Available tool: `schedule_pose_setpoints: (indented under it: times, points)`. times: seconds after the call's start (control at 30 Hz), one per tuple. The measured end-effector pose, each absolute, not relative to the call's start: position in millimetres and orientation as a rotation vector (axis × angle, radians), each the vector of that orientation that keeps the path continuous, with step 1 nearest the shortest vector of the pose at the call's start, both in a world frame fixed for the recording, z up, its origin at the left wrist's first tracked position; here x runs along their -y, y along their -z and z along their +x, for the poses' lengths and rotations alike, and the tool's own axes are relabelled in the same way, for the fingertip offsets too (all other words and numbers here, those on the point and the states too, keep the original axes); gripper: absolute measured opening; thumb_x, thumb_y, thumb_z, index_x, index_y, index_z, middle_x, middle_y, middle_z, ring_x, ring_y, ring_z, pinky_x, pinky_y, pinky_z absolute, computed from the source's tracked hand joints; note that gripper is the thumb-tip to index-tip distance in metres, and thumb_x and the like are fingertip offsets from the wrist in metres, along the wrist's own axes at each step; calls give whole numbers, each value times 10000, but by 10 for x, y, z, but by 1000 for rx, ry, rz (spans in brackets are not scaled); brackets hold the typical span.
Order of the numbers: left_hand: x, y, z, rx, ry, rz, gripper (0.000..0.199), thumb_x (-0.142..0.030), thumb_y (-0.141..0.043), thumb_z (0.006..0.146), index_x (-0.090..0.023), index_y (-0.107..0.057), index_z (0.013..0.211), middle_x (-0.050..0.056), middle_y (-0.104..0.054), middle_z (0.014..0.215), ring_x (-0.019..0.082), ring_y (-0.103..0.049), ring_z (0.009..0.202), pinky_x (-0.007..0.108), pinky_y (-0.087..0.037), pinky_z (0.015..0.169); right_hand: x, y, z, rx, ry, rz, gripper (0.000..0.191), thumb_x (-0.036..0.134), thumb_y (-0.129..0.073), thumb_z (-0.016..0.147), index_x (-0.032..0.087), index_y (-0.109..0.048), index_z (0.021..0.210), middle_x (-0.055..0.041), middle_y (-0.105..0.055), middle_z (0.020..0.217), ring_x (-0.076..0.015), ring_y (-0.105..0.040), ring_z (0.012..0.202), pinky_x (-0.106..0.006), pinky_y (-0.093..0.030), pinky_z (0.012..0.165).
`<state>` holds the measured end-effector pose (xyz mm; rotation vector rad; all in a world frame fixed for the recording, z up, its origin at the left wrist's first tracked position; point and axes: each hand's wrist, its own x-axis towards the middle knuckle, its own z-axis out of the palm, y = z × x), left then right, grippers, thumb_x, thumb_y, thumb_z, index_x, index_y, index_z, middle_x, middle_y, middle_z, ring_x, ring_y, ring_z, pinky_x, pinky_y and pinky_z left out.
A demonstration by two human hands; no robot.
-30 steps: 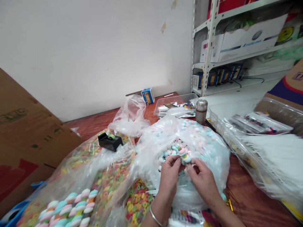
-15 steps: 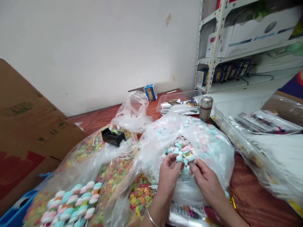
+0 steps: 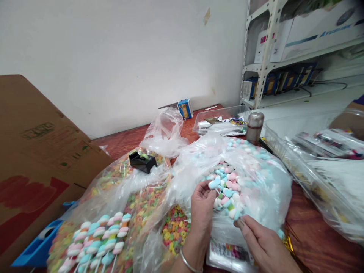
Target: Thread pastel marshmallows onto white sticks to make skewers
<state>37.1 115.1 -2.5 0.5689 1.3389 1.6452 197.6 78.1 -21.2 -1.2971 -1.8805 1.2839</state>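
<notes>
My left hand (image 3: 202, 201) is closed around a thin white stick that carries a pale blue marshmallow (image 3: 214, 184). It is over the opening of a clear plastic bag (image 3: 264, 178) full of pink, white and blue marshmallows. My right hand (image 3: 257, 235) is at the bag's near edge, thumb and forefinger pinched together beside a few loose marshmallows; what they hold, if anything, is hidden. Several finished marshmallow skewers (image 3: 98, 242) in pink, blue, white and orange lie at the lower left, on a bag of colourful ring-shaped candies (image 3: 145, 197).
A black tape dispenser (image 3: 142, 162) sits on the candy bag. Left stand a cardboard box (image 3: 42, 151) and a blue tray (image 3: 40, 246). Behind are a metal flask (image 3: 254, 127) and a clear bin (image 3: 222, 117); a larger plastic tray (image 3: 301, 189) and white shelving (image 3: 265, 57) are right.
My hands were together over the bag; now they are apart, the right one lower and farther right. The left keeps the stick with the marshmallow. The view has shifted slightly.
</notes>
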Motion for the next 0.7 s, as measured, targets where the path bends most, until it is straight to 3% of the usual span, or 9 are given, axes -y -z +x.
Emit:
schedule_pose_setpoints:
  times: [0.2,0.37,0.47,0.7]
  points:
    - [-1133,64,388,-1345,-1638,672,259,-193,-728,672,-167,-661,921,41,-726,890,180,-671,846,298,-507,818,-738,72,1920,1625,-1482,-1266,381,543,-386,889,247,-508,682,1,-579,647,-176,-534,612,-243,-427,567]
    - [-1119,107,382,-1351,-1622,807,243,-152,-688,705,-171,-671,947,51,-727,920,186,-660,892,294,-497,834,-679,43,1869,1362,-1908,-1231,459,636,-347,881,226,-551,851,98,-352,469,-107,-309,394,-218,-238,398]
    - [-1116,105,365,-1322,-1611,832,239,-140,-682,701,-173,-684,937,44,-727,902,178,-654,871,277,-496,807,-685,51,1852,1340,-1915,-1202,485,640,-350,892,204,-560,923,116,-333,429,-93,-267,379,-211,-204,405]
    - [-1107,124,367,-1322,-1592,773,236,-203,-724,680,-172,-706,913,64,-737,947,204,-662,895,305,-500,822,-734,-6,1741,1318,-1797,-1260,460,631,-343,871,233,-564,801,120,-267,388,-93,-205,337,-211,-166,364]
